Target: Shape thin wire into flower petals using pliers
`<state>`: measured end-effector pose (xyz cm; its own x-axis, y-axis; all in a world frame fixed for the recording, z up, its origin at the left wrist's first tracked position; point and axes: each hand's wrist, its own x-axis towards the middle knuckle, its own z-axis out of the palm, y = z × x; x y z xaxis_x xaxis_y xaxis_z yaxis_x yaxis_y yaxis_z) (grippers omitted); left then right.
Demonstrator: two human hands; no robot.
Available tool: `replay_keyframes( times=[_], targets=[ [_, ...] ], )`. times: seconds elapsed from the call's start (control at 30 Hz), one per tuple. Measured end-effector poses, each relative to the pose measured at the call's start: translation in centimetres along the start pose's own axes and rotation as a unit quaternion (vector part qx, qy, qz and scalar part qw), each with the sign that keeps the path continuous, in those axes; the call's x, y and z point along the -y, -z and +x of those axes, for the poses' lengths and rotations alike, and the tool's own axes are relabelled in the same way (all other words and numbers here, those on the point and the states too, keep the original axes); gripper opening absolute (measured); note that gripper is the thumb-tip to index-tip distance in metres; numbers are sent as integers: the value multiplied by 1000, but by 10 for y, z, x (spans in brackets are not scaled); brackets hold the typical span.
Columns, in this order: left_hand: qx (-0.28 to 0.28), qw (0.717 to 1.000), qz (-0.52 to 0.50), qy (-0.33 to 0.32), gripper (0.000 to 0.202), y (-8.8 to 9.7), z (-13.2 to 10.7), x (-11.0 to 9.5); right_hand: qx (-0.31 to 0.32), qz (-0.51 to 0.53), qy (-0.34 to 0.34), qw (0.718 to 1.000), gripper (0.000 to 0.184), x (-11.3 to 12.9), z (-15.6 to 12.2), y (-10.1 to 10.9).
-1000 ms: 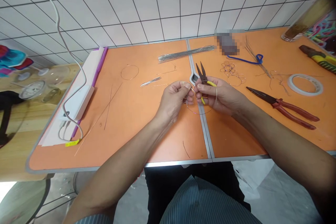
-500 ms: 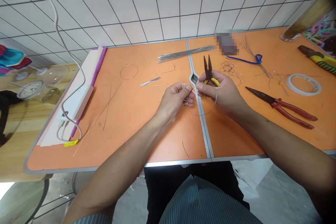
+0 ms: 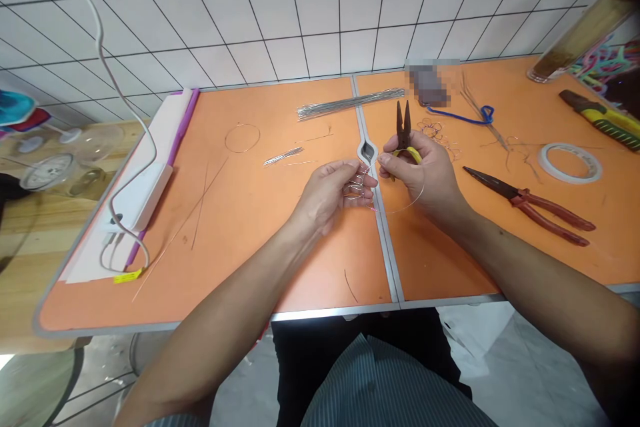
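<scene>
My left hand [image 3: 330,193] is closed in a pinch on a small cluster of thin wire loops [image 3: 357,185] above the middle seam of the orange table [image 3: 250,227]. My right hand [image 3: 425,173] is wrapped round yellow-handled pliers [image 3: 403,128], whose dark jaws point away from me, slightly apart. A thin wire arc [image 3: 407,203] curves from the loops under my right hand. Both hands nearly touch.
Red-handled long-nose pliers [image 3: 530,205] lie right of my hand, a tape roll [image 3: 570,163] beyond. A bundle of straight wires [image 3: 350,103], small wire rings [image 3: 440,132], a blue wire [image 3: 463,117], a wire circle [image 3: 243,138] and loose wires [image 3: 200,203] lie about. A power strip [image 3: 140,197] sits left.
My right hand has turned the pliers from tilted left to nearly straight away from me and shifted slightly right. The wire loop now trails under my right hand. Left hand keeps its pinch.
</scene>
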<state>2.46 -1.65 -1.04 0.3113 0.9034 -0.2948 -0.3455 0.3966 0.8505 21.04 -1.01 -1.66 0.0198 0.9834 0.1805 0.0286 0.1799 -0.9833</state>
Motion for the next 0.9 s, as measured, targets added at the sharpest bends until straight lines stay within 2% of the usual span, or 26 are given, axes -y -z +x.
replay_keyframes(
  times=[0.2,0.5,0.7,0.9],
  targets=[
    [4,1000,2,4,31,3,0,-1,-14,-4,11,1000,14,4,0,0],
    [-42,999,21,-12,15,6,1,-1,0,-32,-1,999,13,4,-2,2],
    [-43,999,20,-14,13,6,1,-2,24,-31,-12,999,15,7,-4,0],
    [-32,999,11,-9,15,2,-1,-2,10,-57,4,998,12,7,-5,-1]
  ],
)
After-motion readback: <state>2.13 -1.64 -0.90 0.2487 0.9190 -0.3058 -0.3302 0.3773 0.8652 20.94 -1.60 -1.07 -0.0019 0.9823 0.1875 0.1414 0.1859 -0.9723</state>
